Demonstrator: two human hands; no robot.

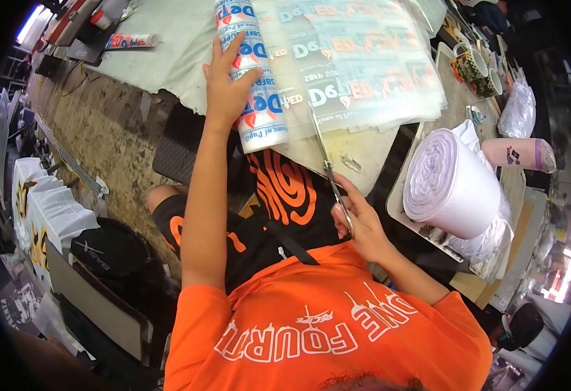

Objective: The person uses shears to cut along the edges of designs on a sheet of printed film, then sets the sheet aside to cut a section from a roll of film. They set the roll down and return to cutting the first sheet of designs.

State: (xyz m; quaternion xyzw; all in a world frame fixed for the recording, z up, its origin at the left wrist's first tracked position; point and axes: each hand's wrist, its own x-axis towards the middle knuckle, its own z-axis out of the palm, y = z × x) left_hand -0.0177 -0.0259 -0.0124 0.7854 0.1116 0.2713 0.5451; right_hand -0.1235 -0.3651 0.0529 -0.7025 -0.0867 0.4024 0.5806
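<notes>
My left hand (227,85) lies with spread fingers on a roll of printed film (263,124), which carries repeated blue and red lettering on white. In my right hand (360,221) is a pair of scissors (328,166), gripped by the handles. Its long blades point up the table, and their tips are against the translucent printed film (292,107) just right of the roll. Further right spreads a stack of printed film sheets (377,65) with the same lettering. Part of the scissor handles is hidden behind my fingers.
A thick white fabric roll (458,179) stands on a tray at the right, near a pink cylinder (517,155). Two patterned mugs (471,68) are behind it. A smaller printed roll (132,42) lies at the far left. A round black stool (109,247) stands lower left.
</notes>
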